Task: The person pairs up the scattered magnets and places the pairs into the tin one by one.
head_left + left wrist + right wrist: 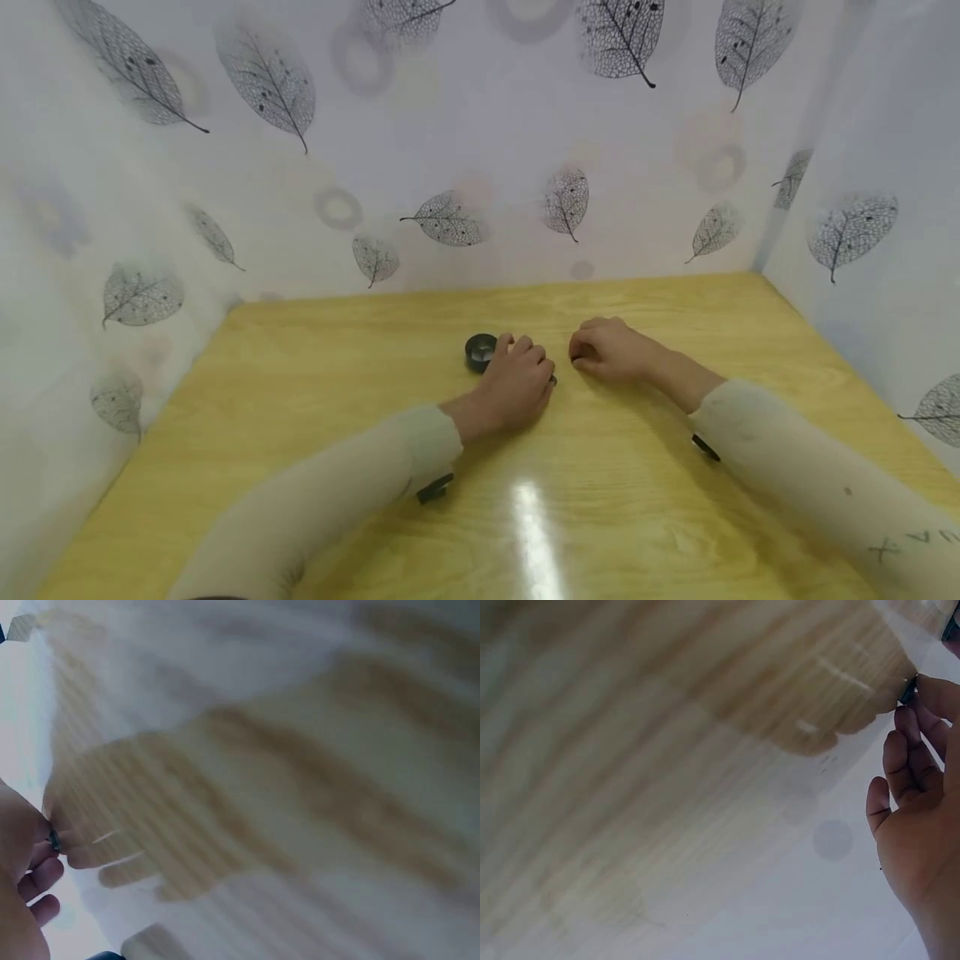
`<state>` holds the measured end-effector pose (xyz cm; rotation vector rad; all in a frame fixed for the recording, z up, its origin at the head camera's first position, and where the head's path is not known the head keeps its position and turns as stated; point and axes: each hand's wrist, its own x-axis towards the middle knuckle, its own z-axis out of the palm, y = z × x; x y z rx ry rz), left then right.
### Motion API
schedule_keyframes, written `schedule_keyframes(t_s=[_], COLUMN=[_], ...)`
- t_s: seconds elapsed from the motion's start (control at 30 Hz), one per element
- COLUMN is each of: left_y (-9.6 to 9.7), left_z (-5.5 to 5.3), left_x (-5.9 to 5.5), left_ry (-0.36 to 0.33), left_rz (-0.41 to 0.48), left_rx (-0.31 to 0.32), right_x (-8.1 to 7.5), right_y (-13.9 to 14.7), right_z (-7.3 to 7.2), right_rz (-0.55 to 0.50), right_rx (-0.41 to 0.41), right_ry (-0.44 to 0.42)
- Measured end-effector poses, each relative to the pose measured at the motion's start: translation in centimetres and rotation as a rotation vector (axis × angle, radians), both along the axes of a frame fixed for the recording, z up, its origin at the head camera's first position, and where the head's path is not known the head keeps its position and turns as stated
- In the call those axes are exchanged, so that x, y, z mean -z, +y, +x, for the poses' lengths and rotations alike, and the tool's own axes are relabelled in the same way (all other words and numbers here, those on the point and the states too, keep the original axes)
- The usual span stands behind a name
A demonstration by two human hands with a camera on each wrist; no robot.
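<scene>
In the head view, my left hand (517,383) is at the middle of the wooden table (337,467), its fingers overlapping the right side of a small round black bowl (477,358). Its thumb and a finger pinch a small dark teal piece (54,840), which shows in the left wrist view. A short way to the right, my right hand (611,350) pinches another small dark teal piece (907,691) between thumb and fingertip. The other fingers of that hand curl loosely below it in the right wrist view. Most of both pieces is hidden by the fingers.
Whitish curtains (480,150) printed with grey leaves stand around the table's back and sides. A bright reflection lies on the tabletop in front of the hands. Dark straps or devices (435,488) show under both cream sleeves (352,467).
</scene>
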<state>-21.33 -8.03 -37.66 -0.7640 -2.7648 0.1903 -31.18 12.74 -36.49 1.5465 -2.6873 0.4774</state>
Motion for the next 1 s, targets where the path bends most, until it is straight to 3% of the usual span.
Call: schedule_keyframes(t_s=[0.13,0.37,0.7,0.87,1.0], left_y=[0.2,0.0,-1.1,-2.6,-4.8], left_z=[-0.1,-0.3,0.0,0.6,0.8], left_x=[0.1,0.0,0.4,-0.6,-1.2], left_ry=[0.032,-0.024,-0.030,-0.052,-0.039], left_rz=[-0.008,0.030,0.034,0.066,0.160], left_rx=[-0.031,-0.067,-0.063,-0.098,-0.175], right_x=[0.0,-0.1,0.8,0.5,0.4], right_y=[-0.3,-1.5,-2.5,-2.5,-2.5], right_z=[0.4,1.0,1.1,1.7,2.0], right_rz=[-0.017,-0.037,-0.062,-0.050,-0.042], right_rx=[-0.059,-0.146,-0.172,-0.159,-0.160], right_ry=[-0.006,-0.044,-0.023,-0.022,-0.023])
